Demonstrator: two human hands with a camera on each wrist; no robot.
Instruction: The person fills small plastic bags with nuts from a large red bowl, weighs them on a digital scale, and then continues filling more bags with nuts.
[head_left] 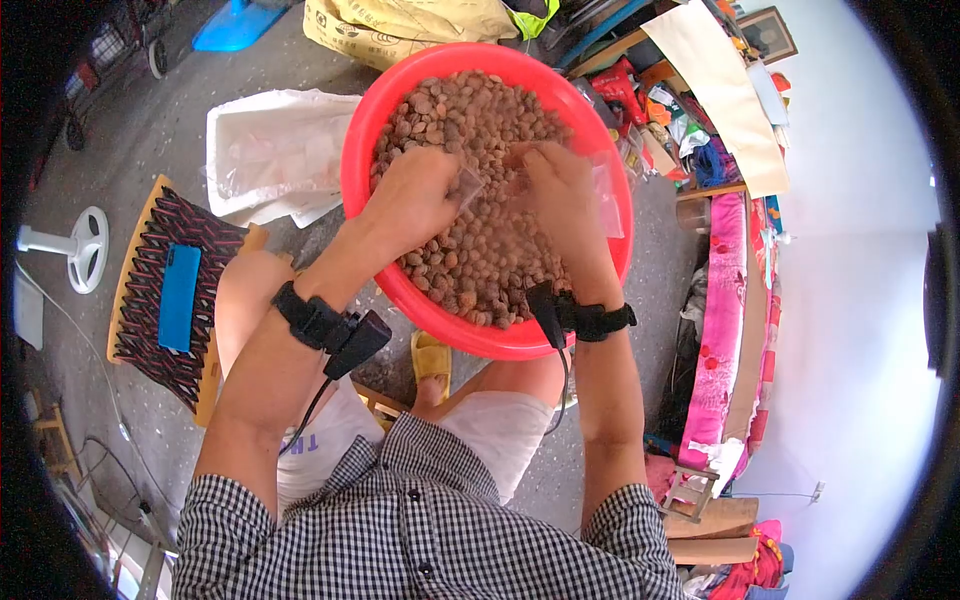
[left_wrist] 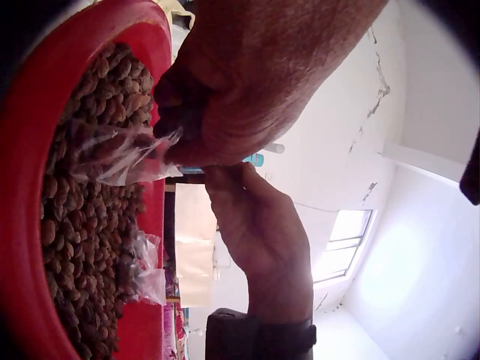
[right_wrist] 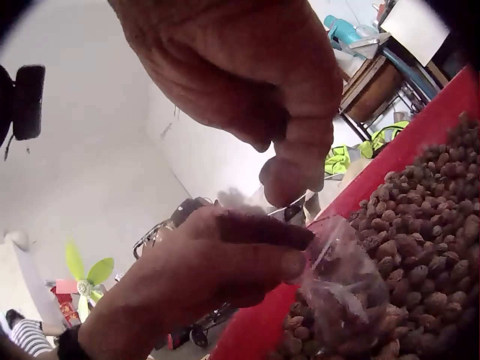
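Observation:
A red basin [head_left: 487, 345] is filled with brown, wrinkled, nut-like pieces [head_left: 470, 270]. Over its left half, my left hand [head_left: 412, 195] pinches a small clear plastic bag [right_wrist: 341, 281] near its mouth, the bag hanging just above the pieces. Brown shapes show through its film. My right hand [head_left: 563, 190] is over the right half, back of the hand up. In the right wrist view its fingers [right_wrist: 304, 150] bend down above the bag, thumb near them; I cannot tell whether they hold anything. A second clear bag [left_wrist: 148, 268] lies at the basin's inner right side.
A white foam box [head_left: 262, 205] with clear plastic inside stands left of the basin. Nearer is a woven stool [head_left: 140, 290] with a blue phone [head_left: 180, 298] on it. A yellow sack [head_left: 400, 28] lies beyond the basin, and cluttered shelves [head_left: 690, 130] line the right.

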